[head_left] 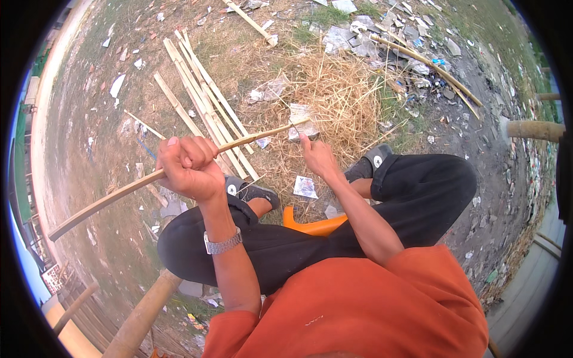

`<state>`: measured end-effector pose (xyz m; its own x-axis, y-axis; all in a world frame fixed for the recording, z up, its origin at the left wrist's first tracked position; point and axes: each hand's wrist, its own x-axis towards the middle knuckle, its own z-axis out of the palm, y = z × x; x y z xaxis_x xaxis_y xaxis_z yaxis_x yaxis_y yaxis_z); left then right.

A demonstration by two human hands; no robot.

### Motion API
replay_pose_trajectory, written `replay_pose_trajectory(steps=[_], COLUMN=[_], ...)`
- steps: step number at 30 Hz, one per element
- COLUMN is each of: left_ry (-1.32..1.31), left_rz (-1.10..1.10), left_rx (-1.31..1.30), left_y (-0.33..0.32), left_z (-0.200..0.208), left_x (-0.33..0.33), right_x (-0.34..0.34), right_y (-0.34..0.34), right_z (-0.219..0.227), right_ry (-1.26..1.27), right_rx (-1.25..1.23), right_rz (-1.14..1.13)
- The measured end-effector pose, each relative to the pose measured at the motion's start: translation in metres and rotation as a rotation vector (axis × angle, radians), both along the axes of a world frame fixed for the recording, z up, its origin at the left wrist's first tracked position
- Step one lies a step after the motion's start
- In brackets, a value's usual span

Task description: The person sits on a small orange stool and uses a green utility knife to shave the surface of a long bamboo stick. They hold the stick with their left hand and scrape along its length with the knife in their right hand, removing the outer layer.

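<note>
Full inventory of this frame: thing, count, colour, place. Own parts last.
held strip: one, tan, in left hand
straw-like heap: one, yellowish, upper centre
ground strips: several, tan, mostly left of heap
rubble: uncounted, mostly grey, upper right
paper scraps: several, whitish, around centre
curved object: one, orange, below centre
round poles: two, tan, lower left
posts: two, tan, right edge
watch: one, silver, left of centre
shoes: two, dark grey, mid-frame
trousers: one pair, black, lower centre
shirt: one, orange, bottom
left hand: one, bare, gripping held strip
right hand: one, bare, by held strip's far end

The held strip (107, 204) is tan, the shirt (358, 298) orange-red.
</note>
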<state>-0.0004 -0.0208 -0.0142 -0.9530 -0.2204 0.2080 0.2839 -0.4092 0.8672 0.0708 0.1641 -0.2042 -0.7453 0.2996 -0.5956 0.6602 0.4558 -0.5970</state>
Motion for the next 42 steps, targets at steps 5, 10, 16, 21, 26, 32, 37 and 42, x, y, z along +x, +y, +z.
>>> replay_pose_trajectory(steps=[5, 10, 16, 21, 26, 32, 37, 42], left_ry=[-0.014, -0.019, -0.004, -0.006, 0.074, 0.15, 0.139, 0.144], left_rz=[-0.025, -0.042, -0.086, -0.098, -0.336, -0.4, -0.42, -0.431], left_rx=[0.014, 0.024, -0.003, 0.031, 0.028, 0.074, 0.045, 0.019], left_y=[0.005, 0.002, 0.009, -0.001, -0.009, -0.005, -0.011, -0.012], left_z=[0.001, 0.0, 0.004, 0.0, -0.001, -0.002, -0.003, -0.002], left_x=[-0.001, -0.001, -0.001, -0.003, -0.005, -0.008, -0.006, -0.003], right_x=[0.006, 0.006, 0.013, 0.004, 0.001, 0.011, 0.018, 0.009], right_y=[-0.002, -0.001, 0.016, 0.012, 0.005, -0.002, -0.009, -0.006], right_z=[-0.015, -0.013, -0.079, -0.047, 0.022, 0.025, 0.029, 0.002], right_ry=[-0.012, -0.021, -0.017, -0.029, -0.041, -0.076, -0.084, -0.051], right_rx=[0.091, 0.06, 0.219, 0.029, -0.115, 0.125, 0.119, 0.22], right_rz=[-0.057, 0.009, -0.144, -0.049, 0.035, -0.006, 0.014, -0.008])
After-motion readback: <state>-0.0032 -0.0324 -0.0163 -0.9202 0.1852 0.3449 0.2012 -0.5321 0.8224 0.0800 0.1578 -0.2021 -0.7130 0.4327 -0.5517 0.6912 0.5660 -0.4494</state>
